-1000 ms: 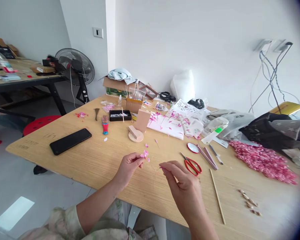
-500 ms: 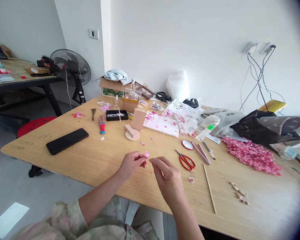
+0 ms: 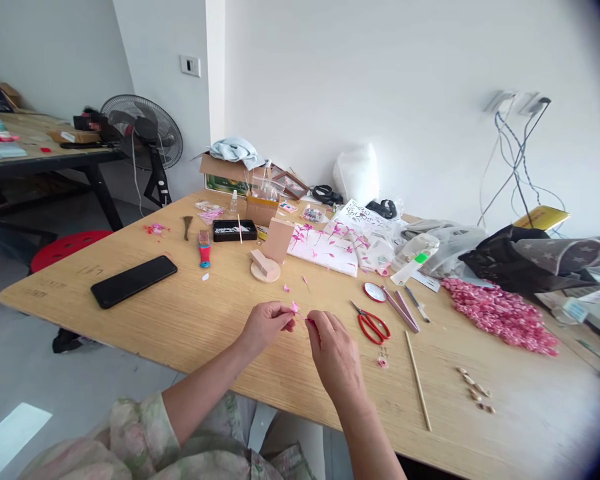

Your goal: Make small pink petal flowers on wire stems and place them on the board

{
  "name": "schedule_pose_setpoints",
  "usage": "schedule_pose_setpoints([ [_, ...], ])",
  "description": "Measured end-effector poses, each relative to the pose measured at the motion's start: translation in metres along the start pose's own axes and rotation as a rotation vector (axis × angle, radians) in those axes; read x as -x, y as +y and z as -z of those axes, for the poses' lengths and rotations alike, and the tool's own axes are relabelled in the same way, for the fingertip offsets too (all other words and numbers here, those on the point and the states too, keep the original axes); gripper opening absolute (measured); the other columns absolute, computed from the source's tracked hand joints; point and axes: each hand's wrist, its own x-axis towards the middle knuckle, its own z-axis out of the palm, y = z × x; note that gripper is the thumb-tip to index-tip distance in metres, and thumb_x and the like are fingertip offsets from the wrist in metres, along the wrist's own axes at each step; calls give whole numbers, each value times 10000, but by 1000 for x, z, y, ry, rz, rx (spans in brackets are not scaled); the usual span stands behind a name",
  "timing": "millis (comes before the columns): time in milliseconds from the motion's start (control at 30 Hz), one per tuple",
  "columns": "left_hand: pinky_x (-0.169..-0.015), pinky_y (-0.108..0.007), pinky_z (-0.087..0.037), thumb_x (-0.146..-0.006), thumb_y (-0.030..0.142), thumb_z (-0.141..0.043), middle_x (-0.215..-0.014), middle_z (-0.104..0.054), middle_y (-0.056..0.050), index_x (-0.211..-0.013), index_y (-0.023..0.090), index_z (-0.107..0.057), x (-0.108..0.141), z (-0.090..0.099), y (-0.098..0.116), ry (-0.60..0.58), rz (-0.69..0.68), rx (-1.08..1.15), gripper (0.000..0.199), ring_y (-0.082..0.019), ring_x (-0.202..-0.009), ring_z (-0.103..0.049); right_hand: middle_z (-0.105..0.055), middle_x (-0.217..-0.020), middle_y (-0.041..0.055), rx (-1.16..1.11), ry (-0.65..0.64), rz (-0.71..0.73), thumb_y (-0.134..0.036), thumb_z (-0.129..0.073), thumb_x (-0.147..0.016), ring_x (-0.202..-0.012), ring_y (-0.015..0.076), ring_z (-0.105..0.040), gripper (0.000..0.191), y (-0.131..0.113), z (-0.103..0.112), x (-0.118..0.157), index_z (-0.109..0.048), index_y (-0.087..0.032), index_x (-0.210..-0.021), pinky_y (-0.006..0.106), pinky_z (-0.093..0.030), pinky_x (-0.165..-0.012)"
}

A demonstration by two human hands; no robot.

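Note:
Between the thumb and fingers of my left hand [image 3: 266,325] is pinched a small pink flower [image 3: 295,307], its petals showing above the fingertips. Just to the right, my right hand [image 3: 334,348] is closed in a pinch on a thin thread-like strand that runs toward the flower; its exact kind is too small to tell. Both hands hover above the table's near edge. Beyond them lie a loose pink petal [image 3: 287,288] and a thin pink sliver [image 3: 306,283]. Red-handled scissors [image 3: 373,327] rest right of my right hand.
A wooden stick [image 3: 418,380], tweezers [image 3: 401,310] and a pile of pink petals [image 3: 500,317] lie to the right. Leftward are a black phone [image 3: 134,281] and a brush [image 3: 205,249]. Wooden blocks [image 3: 265,263] stand ahead, before a white cloth [image 3: 325,250] bearing pink flowers.
My right hand has shifted slightly, its fingers now more curled and a little farther from the flower. The orange-pink strand that hung below the hands no longer shows there. My left hand keeps its pinch.

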Motion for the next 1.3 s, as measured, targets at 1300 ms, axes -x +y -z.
schedule_pose_setpoints([
  [1300,-560,-225,-380,-634,292,-614,-519,-509,25,-556,125,-602,2,-9,-3,-52,6,162,185,-85,-528,-450,-498,-760,32,-98,91,-134,-161,-375,-816,-709,154,-462,118,-1,-31,0,-457,-183,-733,260,-356,-618],
])
